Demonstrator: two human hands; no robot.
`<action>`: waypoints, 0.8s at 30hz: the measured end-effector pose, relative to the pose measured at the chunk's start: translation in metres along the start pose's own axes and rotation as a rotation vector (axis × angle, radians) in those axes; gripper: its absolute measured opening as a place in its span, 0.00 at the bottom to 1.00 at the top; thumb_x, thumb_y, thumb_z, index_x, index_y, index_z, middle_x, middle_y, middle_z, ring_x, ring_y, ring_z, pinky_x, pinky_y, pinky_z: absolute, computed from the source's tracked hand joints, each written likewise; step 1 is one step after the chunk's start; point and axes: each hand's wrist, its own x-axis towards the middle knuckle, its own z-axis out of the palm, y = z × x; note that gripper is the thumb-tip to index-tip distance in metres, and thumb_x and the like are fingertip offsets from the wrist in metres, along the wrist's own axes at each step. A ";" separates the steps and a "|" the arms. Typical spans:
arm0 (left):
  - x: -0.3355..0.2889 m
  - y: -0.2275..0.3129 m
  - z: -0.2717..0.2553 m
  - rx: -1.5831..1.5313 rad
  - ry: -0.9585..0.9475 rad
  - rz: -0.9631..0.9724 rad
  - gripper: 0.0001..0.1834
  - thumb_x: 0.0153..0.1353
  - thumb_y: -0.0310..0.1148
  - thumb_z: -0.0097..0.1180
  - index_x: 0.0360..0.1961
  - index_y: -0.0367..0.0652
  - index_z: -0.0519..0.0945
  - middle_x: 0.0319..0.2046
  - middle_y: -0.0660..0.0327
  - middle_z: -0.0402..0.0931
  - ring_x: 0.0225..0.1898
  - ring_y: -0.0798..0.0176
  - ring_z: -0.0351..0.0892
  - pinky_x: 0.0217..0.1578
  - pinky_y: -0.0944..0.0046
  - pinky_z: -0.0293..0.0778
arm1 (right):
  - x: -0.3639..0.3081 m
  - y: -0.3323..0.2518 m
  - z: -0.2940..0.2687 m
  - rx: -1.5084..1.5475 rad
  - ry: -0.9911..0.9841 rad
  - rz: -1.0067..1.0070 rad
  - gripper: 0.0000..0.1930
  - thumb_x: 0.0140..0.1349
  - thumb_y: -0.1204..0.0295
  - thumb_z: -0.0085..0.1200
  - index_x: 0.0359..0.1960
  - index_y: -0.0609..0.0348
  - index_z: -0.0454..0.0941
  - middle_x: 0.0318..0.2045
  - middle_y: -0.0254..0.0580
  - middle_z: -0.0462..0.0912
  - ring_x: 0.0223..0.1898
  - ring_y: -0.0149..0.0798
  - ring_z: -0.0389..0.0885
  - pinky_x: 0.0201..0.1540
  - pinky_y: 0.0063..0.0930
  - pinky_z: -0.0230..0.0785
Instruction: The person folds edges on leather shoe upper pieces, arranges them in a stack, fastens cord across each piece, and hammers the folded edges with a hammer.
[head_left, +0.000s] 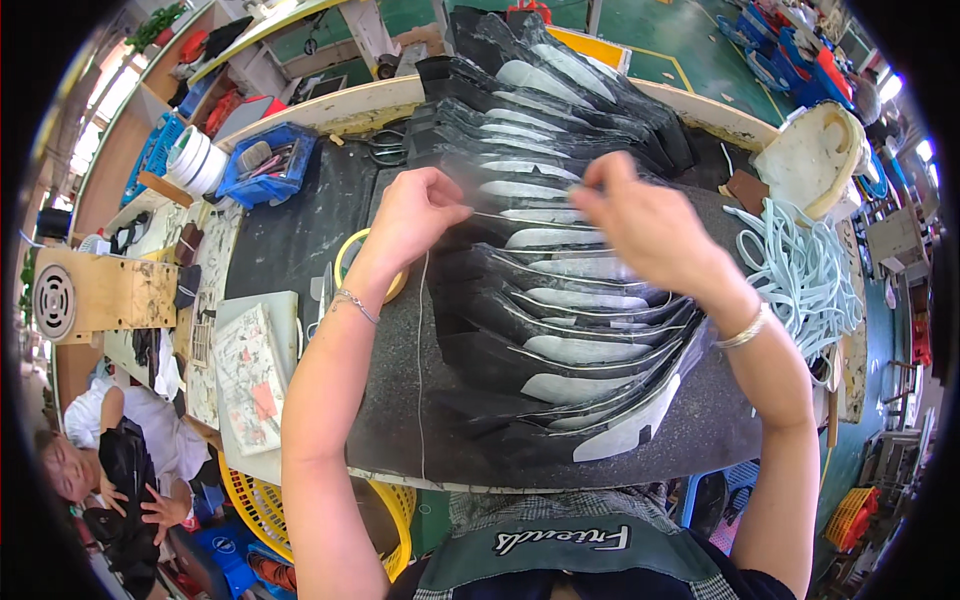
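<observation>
Worktop [400,400]: layered pieces [580,387], tool-filled basket [262,193]

Workshop, factory kind. Dark, scuffed bench [395,430]; matching black-and-white pieces [585,386] piled in rows along it. Tool tray [252,192] far left; pale strips [800,280] heaped right. Second worker [180,432], near left, handling black material [125,460]. Green floor [650,68] beyond, yellow line [681,70] marked; blue crates [785,45] far right.

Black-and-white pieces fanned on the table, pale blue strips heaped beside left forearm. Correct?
Wrong side: the pale blue strips are heaped beside the right forearm, per the head view. The black-and-white pieces are fanned on the table.
</observation>
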 end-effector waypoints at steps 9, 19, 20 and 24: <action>-0.021 0.017 -0.003 -0.036 0.076 -0.025 0.20 0.54 0.19 0.62 0.48 0.36 0.72 0.30 0.61 0.79 0.30 0.74 0.76 0.31 0.74 0.72 | 0.049 -0.044 0.062 -0.361 -0.040 -0.469 0.08 0.53 0.73 0.58 0.31 0.65 0.78 0.28 0.51 0.83 0.35 0.50 0.84 0.37 0.39 0.76; -0.036 0.063 -0.012 -0.554 -0.273 -0.065 0.17 0.57 0.28 0.64 0.47 0.37 0.76 0.26 0.66 0.78 0.25 0.78 0.72 0.25 0.77 0.66 | 0.034 -0.006 0.023 0.639 -0.202 -0.127 0.17 0.59 0.59 0.61 0.29 0.65 0.83 0.19 0.37 0.79 0.22 0.27 0.71 0.27 0.26 0.65; -0.036 0.065 -0.016 -0.505 -0.302 -0.116 0.11 0.56 0.31 0.66 0.39 0.39 0.81 0.24 0.69 0.77 0.21 0.80 0.67 0.22 0.79 0.60 | 0.029 0.005 0.007 0.630 -0.123 -0.063 0.16 0.58 0.60 0.61 0.27 0.64 0.82 0.19 0.36 0.79 0.22 0.25 0.71 0.26 0.24 0.63; -0.019 0.032 -0.032 -0.422 -0.223 -0.184 0.09 0.53 0.34 0.69 0.28 0.40 0.84 0.19 0.71 0.73 0.19 0.81 0.61 0.20 0.77 0.53 | 0.012 0.056 -0.028 0.689 -0.091 0.222 0.15 0.57 0.64 0.62 0.20 0.63 0.79 0.18 0.31 0.78 0.21 0.21 0.68 0.23 0.19 0.58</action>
